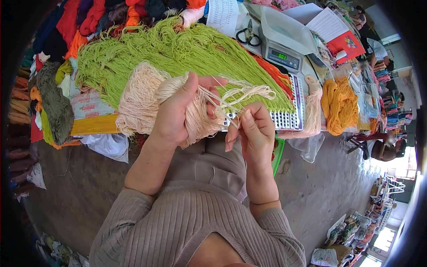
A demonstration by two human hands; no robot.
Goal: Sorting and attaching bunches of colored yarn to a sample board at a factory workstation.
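My left hand point(178, 104) is closed round a thick skein of cream yarn point(201, 118), with the thumb pointing up and strands running across the fingers. To its right, my right hand point(254, 124) pinches a few of the cream strands between thumb and fingertips, and they stretch between both hands. A loose loop of the same yarn point(255, 91) reaches out beyond my right fingers. Directly behind my left hand lies a larger pale peach yarn bundle point(140, 98). Bright green yarn point(178, 51) is spread across the table behind both hands.
A digital scale point(284, 58) with a white tray stands at the back right, black scissors point(249, 35) beside it. Yellow-orange yarn point(339, 104) and a peach skein point(312, 104) lie at the right. Dark grey yarn point(53, 100) hangs at the left edge. A green crate point(279, 155) is below the table.
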